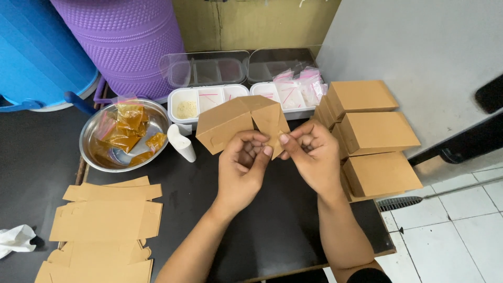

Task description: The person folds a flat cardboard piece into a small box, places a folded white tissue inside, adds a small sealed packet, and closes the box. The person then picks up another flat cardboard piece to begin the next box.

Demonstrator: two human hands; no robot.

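Observation:
Both my hands hold a half-folded brown cardboard box (230,121) above a black table (272,220). My left hand (242,166) grips the box from below, fingers curled at its open end. My right hand (310,153) pinches a triangular end flap (272,121) of the same box between thumb and fingers. The box's inside is hidden from view.
Flat brown box blanks (107,220) lie stacked at the front left. Three finished brown boxes (374,133) sit at the right. A steel bowl (94,149) holds orange sachets (128,128). Behind are white compartment trays (209,98) with small clear bags (298,86), a white bottle (182,142), and blue and purple tubs.

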